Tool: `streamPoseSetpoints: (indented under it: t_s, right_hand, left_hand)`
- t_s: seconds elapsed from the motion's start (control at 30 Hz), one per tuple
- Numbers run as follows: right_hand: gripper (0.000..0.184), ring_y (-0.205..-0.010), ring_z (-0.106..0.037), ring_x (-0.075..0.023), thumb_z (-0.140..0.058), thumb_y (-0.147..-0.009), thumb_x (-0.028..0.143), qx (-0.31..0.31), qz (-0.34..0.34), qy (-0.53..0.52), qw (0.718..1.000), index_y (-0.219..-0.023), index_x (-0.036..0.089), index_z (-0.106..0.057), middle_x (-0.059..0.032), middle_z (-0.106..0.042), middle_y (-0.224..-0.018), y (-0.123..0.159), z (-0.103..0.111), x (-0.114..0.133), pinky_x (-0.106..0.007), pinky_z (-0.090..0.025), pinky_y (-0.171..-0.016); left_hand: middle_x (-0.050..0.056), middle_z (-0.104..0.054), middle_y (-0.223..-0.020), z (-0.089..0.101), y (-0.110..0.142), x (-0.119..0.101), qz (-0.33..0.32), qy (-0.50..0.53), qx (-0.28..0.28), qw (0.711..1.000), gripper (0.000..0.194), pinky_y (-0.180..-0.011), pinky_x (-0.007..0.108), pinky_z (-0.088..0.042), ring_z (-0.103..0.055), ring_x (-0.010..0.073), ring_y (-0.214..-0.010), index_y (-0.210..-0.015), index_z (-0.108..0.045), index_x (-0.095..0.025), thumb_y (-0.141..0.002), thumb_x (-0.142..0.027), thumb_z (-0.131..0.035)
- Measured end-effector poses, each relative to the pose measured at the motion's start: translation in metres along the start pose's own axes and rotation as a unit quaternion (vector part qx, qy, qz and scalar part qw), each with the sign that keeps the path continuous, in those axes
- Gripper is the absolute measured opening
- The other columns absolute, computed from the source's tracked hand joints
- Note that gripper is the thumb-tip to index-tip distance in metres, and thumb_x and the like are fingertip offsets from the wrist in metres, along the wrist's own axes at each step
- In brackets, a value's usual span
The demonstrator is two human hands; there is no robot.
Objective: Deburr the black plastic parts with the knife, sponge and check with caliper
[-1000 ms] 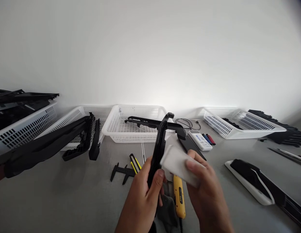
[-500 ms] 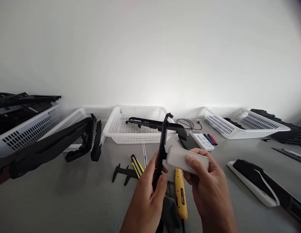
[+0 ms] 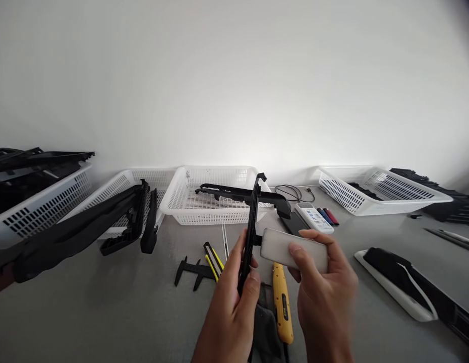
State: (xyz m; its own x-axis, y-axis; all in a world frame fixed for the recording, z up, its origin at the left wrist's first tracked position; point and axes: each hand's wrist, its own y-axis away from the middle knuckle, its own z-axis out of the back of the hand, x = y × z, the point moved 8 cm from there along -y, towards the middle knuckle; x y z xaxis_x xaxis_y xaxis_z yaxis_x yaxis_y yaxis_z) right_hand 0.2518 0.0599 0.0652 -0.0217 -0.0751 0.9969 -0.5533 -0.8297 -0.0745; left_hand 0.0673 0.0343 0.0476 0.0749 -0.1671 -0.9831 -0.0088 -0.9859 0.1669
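Note:
In the head view, my left hand (image 3: 231, 302) is closed around a long, narrow black plastic part (image 3: 251, 222) that stands nearly upright and has a hooked top end. My right hand (image 3: 325, 287) grips a pale grey rectangular block (image 3: 282, 247), thumb on its near face. The block's left end meets a small dark tab on the side of the plastic part; whether the two are joined cannot be made out. Below the hands lie a yellow-handled tool (image 3: 282, 307) and a dark cloth-like item (image 3: 266, 330). A black caliper (image 3: 196, 271) and a yellow utility knife (image 3: 215, 259) lie left of them.
A white basket (image 3: 212, 218) behind my hands has a black part across it. More baskets with black parts stand left (image 3: 49, 206) and right (image 3: 389, 206). A cable (image 3: 291, 191), a white device (image 3: 313, 219) and markers (image 3: 328, 217) lie behind my right hand. A black-and-white part (image 3: 397, 282) lies right.
My right hand and the pale block have shifted slightly right, and the fingers sit a little differently. The black part is now slightly more upright in my left hand.

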Motion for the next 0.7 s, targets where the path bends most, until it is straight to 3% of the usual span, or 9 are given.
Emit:
streamPoseSetpoints:
  t_s: [0.33,0.43,0.57,0.7]
  right_hand:
    - [0.048,-0.052,-0.054,-0.0143,-0.089,-0.079,0.054,0.04,-0.015,-0.023,0.999,-0.109,0.021,-0.073,0.0027,-0.062,-0.067,-0.003,-0.006,-0.006,-0.024,-0.046,-0.047]
    - [0.045,-0.05,-0.051,-0.0137,-0.088,-0.08,0.054,0.017,-0.005,-0.012,1.0,-0.108,0.022,-0.073,0.0037,-0.061,-0.064,-0.004,-0.004,-0.007,-0.023,-0.044,-0.045]
    - [0.043,-0.051,-0.053,-0.0134,-0.087,-0.081,0.056,0.052,-0.024,-0.017,0.998,-0.103,0.023,-0.071,0.0033,-0.063,-0.067,-0.005,-0.011,-0.012,-0.023,-0.046,-0.046]
    - [0.044,-0.053,-0.056,-0.0141,-0.086,-0.081,0.058,0.043,-0.02,-0.02,0.999,-0.103,0.024,-0.069,0.0035,-0.062,-0.067,-0.008,-0.01,-0.014,-0.022,-0.048,-0.047]
  left_hand:
    - [-0.003,-0.033,-0.181,-0.005,-0.002,-0.004,-0.035,0.002,0.028,0.999,0.063,-0.134,0.053,-0.029,-0.029,0.0308,-0.167,-0.17,-0.038,-0.044,-0.11,-0.043,-0.054]
    - [-0.003,-0.03,-0.183,-0.004,-0.002,-0.005,-0.032,0.001,0.028,0.999,0.063,-0.136,0.053,-0.025,-0.027,0.0302,-0.168,-0.171,-0.036,-0.042,-0.11,-0.041,-0.052]
    - [-0.004,-0.031,-0.182,-0.001,-0.002,-0.004,-0.029,0.001,0.029,0.999,0.064,-0.135,0.052,-0.028,-0.027,0.0304,-0.168,-0.172,-0.035,-0.043,-0.11,-0.044,-0.053]
    - [-0.004,-0.031,-0.182,0.002,-0.001,-0.001,-0.021,-0.012,0.019,1.0,0.064,-0.133,0.051,-0.031,-0.023,0.0318,-0.169,-0.171,-0.036,-0.044,-0.11,-0.047,-0.053]
